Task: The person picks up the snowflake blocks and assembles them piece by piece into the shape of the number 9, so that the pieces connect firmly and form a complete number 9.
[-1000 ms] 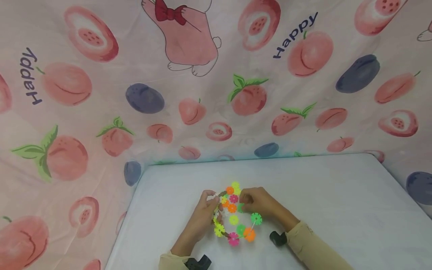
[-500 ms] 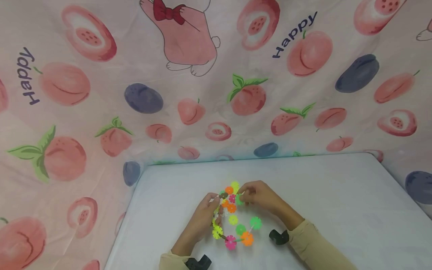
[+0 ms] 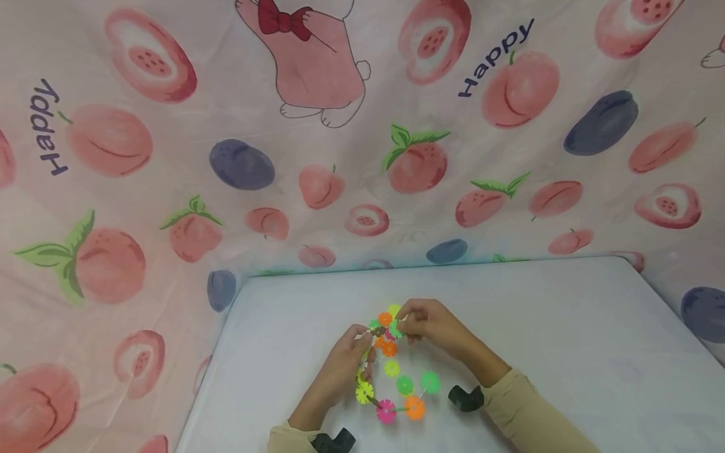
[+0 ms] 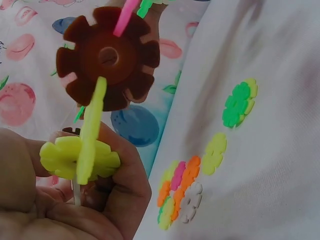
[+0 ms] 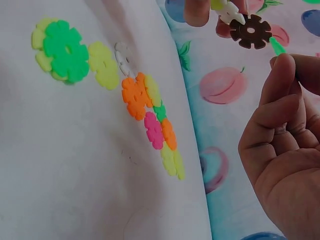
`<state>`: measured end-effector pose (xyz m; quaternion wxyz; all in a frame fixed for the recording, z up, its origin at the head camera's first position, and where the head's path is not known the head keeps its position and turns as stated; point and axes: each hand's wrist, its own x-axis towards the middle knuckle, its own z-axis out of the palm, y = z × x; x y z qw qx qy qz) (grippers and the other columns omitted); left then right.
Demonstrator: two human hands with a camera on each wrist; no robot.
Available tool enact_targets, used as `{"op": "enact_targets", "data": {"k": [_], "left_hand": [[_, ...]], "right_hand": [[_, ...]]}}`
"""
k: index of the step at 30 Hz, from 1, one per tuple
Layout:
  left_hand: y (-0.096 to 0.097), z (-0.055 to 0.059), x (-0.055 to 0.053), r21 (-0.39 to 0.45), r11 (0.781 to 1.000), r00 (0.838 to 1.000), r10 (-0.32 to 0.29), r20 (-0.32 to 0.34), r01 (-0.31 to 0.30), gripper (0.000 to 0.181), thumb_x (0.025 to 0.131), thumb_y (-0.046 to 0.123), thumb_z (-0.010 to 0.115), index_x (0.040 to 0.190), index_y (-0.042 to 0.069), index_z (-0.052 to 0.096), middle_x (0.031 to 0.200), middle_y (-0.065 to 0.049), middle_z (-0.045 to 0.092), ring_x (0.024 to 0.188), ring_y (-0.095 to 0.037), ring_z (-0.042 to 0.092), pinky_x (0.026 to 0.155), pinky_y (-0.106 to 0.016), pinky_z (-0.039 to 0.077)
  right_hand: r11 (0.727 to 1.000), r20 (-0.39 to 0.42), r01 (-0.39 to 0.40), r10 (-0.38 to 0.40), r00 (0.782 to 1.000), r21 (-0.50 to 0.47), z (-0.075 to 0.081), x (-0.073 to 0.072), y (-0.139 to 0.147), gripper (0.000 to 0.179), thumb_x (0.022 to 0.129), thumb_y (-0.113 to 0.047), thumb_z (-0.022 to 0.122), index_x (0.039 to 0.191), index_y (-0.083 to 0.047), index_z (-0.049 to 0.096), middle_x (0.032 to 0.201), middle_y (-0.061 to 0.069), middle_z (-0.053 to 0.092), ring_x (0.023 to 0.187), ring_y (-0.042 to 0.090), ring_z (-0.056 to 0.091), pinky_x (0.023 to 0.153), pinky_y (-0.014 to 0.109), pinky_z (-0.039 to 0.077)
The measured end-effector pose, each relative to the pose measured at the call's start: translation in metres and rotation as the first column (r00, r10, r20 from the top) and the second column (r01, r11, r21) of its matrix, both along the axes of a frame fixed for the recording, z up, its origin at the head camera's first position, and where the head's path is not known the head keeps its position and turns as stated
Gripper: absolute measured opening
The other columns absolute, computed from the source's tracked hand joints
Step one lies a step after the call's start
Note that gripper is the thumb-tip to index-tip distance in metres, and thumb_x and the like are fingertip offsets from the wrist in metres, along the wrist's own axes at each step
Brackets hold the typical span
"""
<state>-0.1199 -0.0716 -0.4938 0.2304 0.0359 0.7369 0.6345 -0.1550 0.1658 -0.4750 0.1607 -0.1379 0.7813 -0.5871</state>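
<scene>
green disc (image 5: 277,46), partly hidden, is pinched by the right hand (image 3: 427,321); the left hand (image 3: 342,360) grips a partly covered disc chain (image 3: 386,411).

"Happy" (image 3: 496,58) x2, on pink bkgd cloth (image 3: 487,151)

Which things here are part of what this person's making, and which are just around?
Part of the job:
left hand, holding a chain of joined discs
right hand, pinching a green disc
loose discs, probably spare pieces

Just around:
white table underneath
patterned cloth behind
black wrist devices
</scene>
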Motion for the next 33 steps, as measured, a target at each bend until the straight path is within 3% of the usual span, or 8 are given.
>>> {"op": "enact_targets", "data": {"k": [8, 12, 19, 24, 30, 33], "left_hand": [[0.002, 0.003, 0.003, -0.092, 0.996, 0.996, -0.026, -0.085, 0.018, 0.037, 0.105, 0.047, 0.052, 0.130, 0.020, 0.051, 0.100, -0.018, 0.065, 0.056, -0.015, 0.053, 0.053, -0.028, 0.047], [0.001, 0.005, 0.004, -0.109, 0.994, 0.993, -0.030, -0.111, 0.018, 0.034, 0.105, 0.046, 0.052, 0.126, 0.021, 0.053, 0.105, -0.016, 0.066, 0.057, -0.015, 0.052, 0.052, -0.027, 0.046], [0.004, 0.009, 0.005, -0.080, 0.996, 0.995, 0.021, -0.100, -0.029, 0.029, 0.110, 0.039, 0.042, 0.122, 0.018, 0.057, 0.077, -0.005, 0.059, 0.060, -0.016, 0.055, 0.052, -0.028, 0.045], [0.007, 0.012, 0.007, -0.073, 0.995, 0.993, 0.063, -0.104, -0.071, 0.025, 0.109, 0.035, 0.045, 0.117, 0.016, 0.058, 0.073, -0.004, 0.058, 0.061, -0.016, 0.056, 0.049, -0.025, 0.042], [0.011, 0.015, 0.008, -0.082, 0.990, 0.990, 0.103, -0.093, -0.111, 0.022, 0.108, 0.033, 0.046, 0.114, 0.016, 0.058, 0.071, -0.005, 0.058, 0.060, -0.015, 0.055, 0.051, -0.024, 0.042], [0.013, 0.015, 0.008, -0.093, 0.988, 0.988, 0.110, -0.108, -0.120, 0.021, 0.108, 0.033, 0.046, 0.113, 0.016, 0.059, 0.071, -0.005, 0.058, 0.060, -0.015, 0.054, 0.052, -0.024, 0.042]], "right_hand": [[1.000, -0.013, -0.004, 0.004, 1.000, 0.013, 0.003, 0.002, -0.001, 0.014, 0.093, -0.022, 0.074, 0.100, -0.010, 0.072, 0.070, 0.006, 0.066, 0.073, 0.029, 0.066, 0.073, 0.046, 0.057], [0.999, -0.025, -0.013, 0.014, 1.000, 0.031, 0.003, 0.003, -0.002, 0.012, 0.092, -0.021, 0.074, 0.100, -0.011, 0.073, 0.071, 0.006, 0.065, 0.073, 0.028, 0.065, 0.071, 0.043, 0.055], [1.000, -0.038, -0.010, 0.011, 0.999, 0.023, 0.004, 0.005, -0.004, 0.012, 0.093, -0.019, 0.074, 0.100, -0.009, 0.072, 0.072, 0.009, 0.065, 0.073, 0.028, 0.064, 0.069, 0.041, 0.054], [1.000, -0.050, -0.006, 0.007, 0.999, 0.022, 0.007, 0.008, -0.005, 0.010, 0.094, -0.019, 0.073, 0.099, -0.010, 0.072, 0.073, 0.010, 0.065, 0.071, 0.023, 0.064, 0.070, 0.041, 0.055], [1.000, -0.072, -0.013, 0.014, 0.997, 0.006, 0.006, 0.009, -0.006, 0.008, 0.094, -0.016, 0.072, 0.097, -0.009, 0.070, 0.081, 0.025, 0.066, 0.069, 0.022, 0.064, 0.065, 0.039, 0.054], [1.000, -0.093, -0.016, 0.017, 0.996, 0.015, 0.004, 0.009, -0.007, 0.007, 0.094, -0.015, 0.071, 0.096, -0.009, 0.070, 0.081, 0.026, 0.066, 0.068, 0.023, 0.064, 0.062, 0.037, 0.052]]}}
